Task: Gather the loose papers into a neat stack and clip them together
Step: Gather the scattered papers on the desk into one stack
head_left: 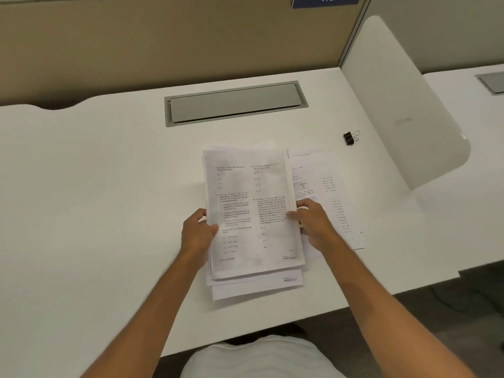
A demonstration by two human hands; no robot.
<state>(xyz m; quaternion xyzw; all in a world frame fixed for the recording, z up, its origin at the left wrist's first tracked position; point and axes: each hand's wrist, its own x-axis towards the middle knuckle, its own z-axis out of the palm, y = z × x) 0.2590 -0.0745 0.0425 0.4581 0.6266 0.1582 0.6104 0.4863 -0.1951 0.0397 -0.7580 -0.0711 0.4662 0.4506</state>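
A stack of printed white papers [251,208] sits in the middle of the white desk [95,186], its sheets slightly offset at the bottom edge. My left hand [197,233] grips the stack's left edge, thumb on top. On the right edge my right hand [313,222] pinches the stack with the thumb on the top sheet. One more loose printed sheet [335,192] lies flat to the right, partly under my right hand. A black binder clip [350,138] rests on the desk farther back and right, apart from the papers.
A grey cable-tray lid [234,103] is set into the desk behind the papers. A beige partition [163,36] backs the desk, and a white side divider [395,99] stands at the right. The desk's front edge runs close to my body.
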